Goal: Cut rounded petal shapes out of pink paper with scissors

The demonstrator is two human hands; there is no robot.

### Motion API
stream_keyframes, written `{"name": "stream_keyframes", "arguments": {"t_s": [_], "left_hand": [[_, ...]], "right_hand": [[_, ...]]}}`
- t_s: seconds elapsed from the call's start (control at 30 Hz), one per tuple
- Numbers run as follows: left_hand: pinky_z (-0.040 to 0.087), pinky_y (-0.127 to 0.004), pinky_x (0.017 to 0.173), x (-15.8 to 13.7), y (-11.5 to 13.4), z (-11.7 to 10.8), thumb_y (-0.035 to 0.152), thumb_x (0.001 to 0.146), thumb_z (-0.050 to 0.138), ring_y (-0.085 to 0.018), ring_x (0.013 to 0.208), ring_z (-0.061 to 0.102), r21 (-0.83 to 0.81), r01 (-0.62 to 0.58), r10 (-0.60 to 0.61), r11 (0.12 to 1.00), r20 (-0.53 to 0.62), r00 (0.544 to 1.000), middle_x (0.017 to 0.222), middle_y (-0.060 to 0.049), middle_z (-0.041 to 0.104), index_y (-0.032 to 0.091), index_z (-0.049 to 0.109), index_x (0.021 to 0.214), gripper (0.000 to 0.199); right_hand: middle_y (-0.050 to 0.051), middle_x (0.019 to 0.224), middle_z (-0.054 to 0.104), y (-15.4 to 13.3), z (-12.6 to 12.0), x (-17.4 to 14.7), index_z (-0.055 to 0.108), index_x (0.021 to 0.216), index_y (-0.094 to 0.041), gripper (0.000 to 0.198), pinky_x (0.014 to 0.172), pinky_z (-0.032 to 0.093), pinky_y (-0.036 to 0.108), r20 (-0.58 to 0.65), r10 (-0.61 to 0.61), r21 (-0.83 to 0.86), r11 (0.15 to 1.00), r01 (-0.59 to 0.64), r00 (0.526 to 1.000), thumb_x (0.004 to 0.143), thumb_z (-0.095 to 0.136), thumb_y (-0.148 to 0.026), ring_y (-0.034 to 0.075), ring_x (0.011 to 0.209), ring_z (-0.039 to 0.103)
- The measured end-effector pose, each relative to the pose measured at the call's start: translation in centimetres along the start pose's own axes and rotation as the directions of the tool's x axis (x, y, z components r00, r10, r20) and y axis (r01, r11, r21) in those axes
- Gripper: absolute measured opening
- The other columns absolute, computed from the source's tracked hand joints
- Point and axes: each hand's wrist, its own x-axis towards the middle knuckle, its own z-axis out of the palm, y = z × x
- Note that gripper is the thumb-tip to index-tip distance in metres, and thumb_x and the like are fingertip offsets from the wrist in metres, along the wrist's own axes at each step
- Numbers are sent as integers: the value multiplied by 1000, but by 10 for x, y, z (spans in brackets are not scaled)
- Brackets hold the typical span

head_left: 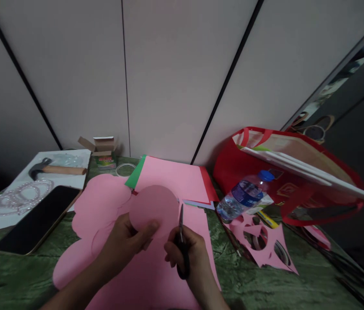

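A round piece of pink paper (154, 206) is pinched in my left hand (133, 236), its thumb lying across the front of the disc. My right hand (190, 249) grips black-handled scissors (182, 245), blades pointing up beside the disc's right edge. A thin strip of paper appears to hang at the blades. Beneath both hands lie large pink paper sheets (149, 275). To the left of them, several cut pink paper rounds (102, 202) overlap in a pile.
Behind lies stacked coloured paper (172, 176). At left are a phone (39, 219), a hammer (57, 169), bead strings (20, 198) and a small open box (104, 155). At right stand a water bottle (244, 193), a red bag (233, 168) and pink paper scraps (266, 241).
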Motion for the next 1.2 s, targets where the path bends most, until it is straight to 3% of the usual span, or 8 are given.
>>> {"name": "stream_keyframes", "arguments": {"t_s": [0.3, 0.4, 0.47, 0.57, 0.83, 0.97, 1.07, 1.2], "left_hand": [[26, -21, 38, -2, 0, 0, 40, 70, 58, -8, 36, 35, -15, 11, -11, 1000, 1, 1000, 37, 6, 41, 19, 45, 43, 36], [25, -21, 38, 0, 0, 0, 38, 71, 60, -7, 36, 34, -48, 22, -25, 999, -53, 998, 36, 7, 40, 18, 44, 41, 39], [25, -21, 38, 6, -3, -3, 36, 70, 63, -6, 36, 33, -152, 39, -65, 988, -167, 984, 35, 7, 39, 17, 44, 39, 41], [28, -21, 40, 20, -13, -9, 28, 65, 70, -6, 38, 36, -390, 22, -168, 921, -346, 923, 37, 7, 43, 16, 48, 42, 34], [47, -30, 60, 46, -41, -21, 21, 56, 68, -14, 55, 58, -603, 121, -382, 789, -326, 865, 55, 1, 58, 14, 55, 55, 15], [44, -27, 61, 48, -50, -21, 28, 60, 65, -15, 65, 61, -556, 162, -398, 815, -335, 854, 66, 0, 61, 16, 57, 65, 15], [43, -27, 61, 47, -50, -19, 35, 62, 66, -17, 73, 62, -445, 205, -345, 872, -260, 902, 71, -1, 63, 17, 60, 75, 23], [43, -29, 63, 44, -44, -21, 31, 57, 69, -18, 75, 59, -226, 229, -268, 947, -162, 950, 73, -1, 64, 18, 60, 86, 33]], "right_hand": [[-6, 37, 47, 2, 1, 2, 49, 52, -18, 18, 33, 32, 19, -42, 18, 9, 1000, -18, 999, 56, 65, -24, 8, 32, 42], [-7, 38, 45, 1, 1, 2, 49, 52, -18, 19, 35, 33, 19, -55, 19, 26, 999, -18, 998, 56, 66, -24, 9, 34, 44], [-7, 40, 44, 0, 1, 2, 48, 52, -18, 20, 37, 34, 20, -80, 17, 44, 999, -14, 997, 57, 66, -25, 9, 36, 45], [-7, 44, 46, 1, -1, 4, 49, 55, -18, 21, 41, 36, 21, -100, 10, 59, 998, -4, 995, 59, 67, -29, 9, 40, 47], [-6, 55, 50, 13, -10, 16, 54, 71, -18, 32, 51, 40, 23, -166, 6, 117, 993, 14, 986, 58, 73, -41, 11, 51, 52], [-6, 54, 52, 22, -15, 21, 56, 78, -18, 40, 50, 37, 23, -201, 27, 144, 990, 3, 979, 56, 74, -46, 11, 52, 50], [-4, 55, 56, 28, -17, 26, 57, 80, -16, 45, 47, 34, 22, -207, 49, 154, 988, -17, 977, 52, 77, -45, 11, 51, 49], [-5, 53, 56, 36, -21, 32, 58, 83, -14, 44, 44, 34, 21, -194, 92, 177, 983, -58, 977, 54, 79, -38, 11, 49, 50]]}}
